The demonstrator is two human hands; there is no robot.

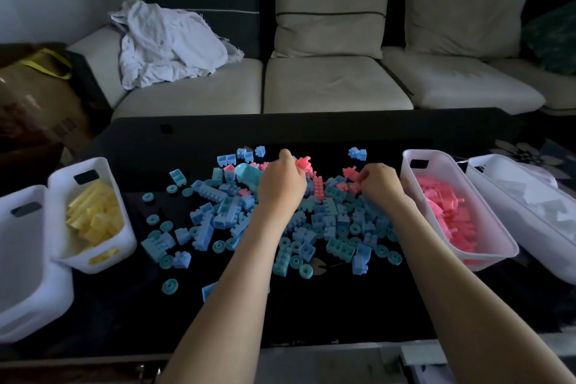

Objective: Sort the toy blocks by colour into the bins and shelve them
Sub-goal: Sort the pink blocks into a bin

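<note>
On the black glass table [311, 315] in front of us lies a loose pile of blue and teal blocks [218, 215], with a few pink ones mixed in along its far edge. Our left hand [282, 184] reaches over the pile, its fingers curled and pinching a pink block [304, 162] at the tips. Our right hand [378, 184] rests at the pile's far right, fingers curled down among a cluster of pink blocks [350, 173]; we cannot tell whether it grips one.

The bin of pink blocks [409, 174] stands just right of that hand, with a bin of white blocks [480, 174] beside it. On the left are a bin of yellow blocks [56, 221] and another white bin [31, 290]. A crumpled white cloth [168, 44] lies on the sofa [327, 84] beyond.
</note>
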